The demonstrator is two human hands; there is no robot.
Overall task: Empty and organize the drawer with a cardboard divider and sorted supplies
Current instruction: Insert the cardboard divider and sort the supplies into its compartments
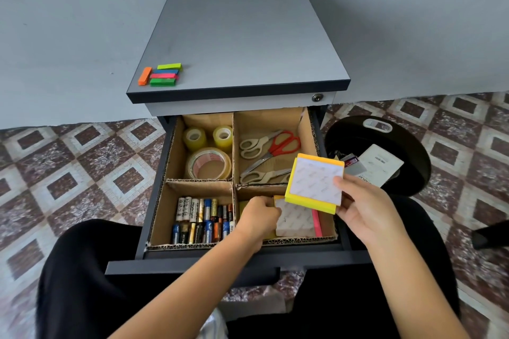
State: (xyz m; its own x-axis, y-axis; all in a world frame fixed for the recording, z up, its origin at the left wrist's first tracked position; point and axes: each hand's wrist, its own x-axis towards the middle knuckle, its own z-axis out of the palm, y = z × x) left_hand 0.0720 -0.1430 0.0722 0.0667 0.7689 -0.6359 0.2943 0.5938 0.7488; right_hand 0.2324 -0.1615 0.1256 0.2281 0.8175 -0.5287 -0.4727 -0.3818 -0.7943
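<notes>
We look down into the open drawer, which a cardboard divider splits into four compartments.

- **Far left:** three tape rolls.
- **Far right:** scissors, one pair red-handled and the others pale-handled.
- **Near left:** batteries laid in two rows.
- **Near right:** the left hand reaches in, its fingers curled onto the edge of the lower pad, a white-faced sticky-note block lying flat with a pink strip beside it.

The right hand holds the yellow pad tilted above that same compartment, thumb on its white face and fingers underneath.

On the grey cabinet top, near its front left corner, we see coloured sticky flags. On the floor to the right of the drawer stands a black bin containing cards and paper.
</notes>
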